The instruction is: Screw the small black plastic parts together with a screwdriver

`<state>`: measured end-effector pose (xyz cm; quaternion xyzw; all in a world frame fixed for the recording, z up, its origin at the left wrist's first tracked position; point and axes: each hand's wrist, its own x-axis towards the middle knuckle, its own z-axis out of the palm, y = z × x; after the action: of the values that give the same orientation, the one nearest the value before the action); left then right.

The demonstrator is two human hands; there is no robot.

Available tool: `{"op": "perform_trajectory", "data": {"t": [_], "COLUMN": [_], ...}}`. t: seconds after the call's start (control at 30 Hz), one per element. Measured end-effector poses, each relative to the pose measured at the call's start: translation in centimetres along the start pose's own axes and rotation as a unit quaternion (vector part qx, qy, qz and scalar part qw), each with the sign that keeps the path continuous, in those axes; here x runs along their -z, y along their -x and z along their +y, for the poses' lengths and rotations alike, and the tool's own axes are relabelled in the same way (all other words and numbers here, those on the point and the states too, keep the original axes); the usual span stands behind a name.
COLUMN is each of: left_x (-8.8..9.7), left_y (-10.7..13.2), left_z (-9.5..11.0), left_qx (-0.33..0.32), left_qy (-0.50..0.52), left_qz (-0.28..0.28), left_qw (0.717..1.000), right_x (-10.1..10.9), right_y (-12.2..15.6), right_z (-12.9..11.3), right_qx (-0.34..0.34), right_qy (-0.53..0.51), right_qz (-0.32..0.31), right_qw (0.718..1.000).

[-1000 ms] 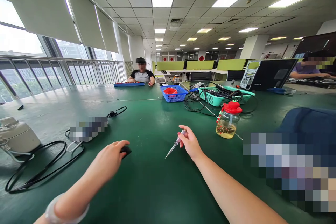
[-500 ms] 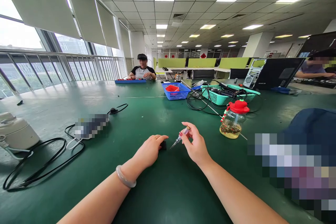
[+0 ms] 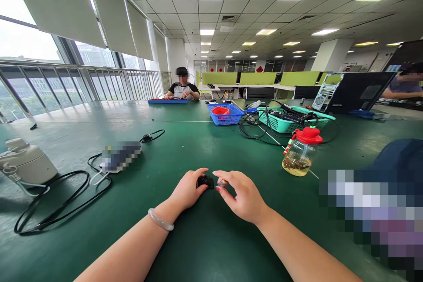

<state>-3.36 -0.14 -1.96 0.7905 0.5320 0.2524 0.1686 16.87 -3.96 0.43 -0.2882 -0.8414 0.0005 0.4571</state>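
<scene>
My left hand (image 3: pixel 189 189) rests on the green table (image 3: pixel 185 246) and pinches a small black part (image 3: pixel 205 181) between thumb and fingers. My right hand (image 3: pixel 239 195) is closed around a thin clear-handled screwdriver (image 3: pixel 223 182), whose handle end shows between the fingertips; its tip points at the black part. The two hands almost touch at the middle of the table. A pale bangle (image 3: pixel 160 220) sits on my left wrist.
A glass jar with a red lid (image 3: pixel 301 151) stands to the right. Black cables (image 3: pixel 56 205) and a white appliance (image 3: pixel 26 163) lie at the left. Blue (image 3: pixel 225 114) and teal (image 3: pixel 287 120) baskets, more cables and a computer case (image 3: pixel 350 92) sit farther back. People sit at the far end and right.
My left hand slid the black part right toward the centre. My right hand lowered and turned the screwdriver, bringing its tip onto the part.
</scene>
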Motion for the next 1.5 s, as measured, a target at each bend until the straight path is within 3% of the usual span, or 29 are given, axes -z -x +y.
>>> {"op": "perform_trajectory", "data": {"t": [0.37, 0.63, 0.87, 1.33, 1.5], "left_x": [0.1, 0.0, 0.0, 0.0, -0.1], "left_y": [-0.2, -0.2, -0.4, -0.4, -0.5], "left_z": [0.1, -0.1, 0.0, -0.3, -0.4], "left_qx": [0.025, 0.041, 0.007, -0.001, 0.008], "left_qy": [0.012, -0.021, -0.027, -0.015, -0.011], "left_qz": [-0.003, 0.016, 0.029, 0.033, 0.033], "left_qw": [1.000, 0.999, 0.999, 0.999, 0.999], "right_x": [-0.3, -0.1, 0.1, -0.7, -2.2], "right_y": [-0.1, -0.1, -0.2, 0.0, 0.7], "right_z": [-0.7, -0.3, -0.4, -0.9, -1.6], "right_qx": [-0.004, -0.009, 0.006, 0.043, 0.074], "right_qy": [-0.019, -0.019, -0.010, 0.000, 0.014], "right_qz": [-0.108, -0.078, -0.043, -0.053, -0.093], "right_qw": [0.994, 0.997, 0.999, 0.998, 0.993]}}
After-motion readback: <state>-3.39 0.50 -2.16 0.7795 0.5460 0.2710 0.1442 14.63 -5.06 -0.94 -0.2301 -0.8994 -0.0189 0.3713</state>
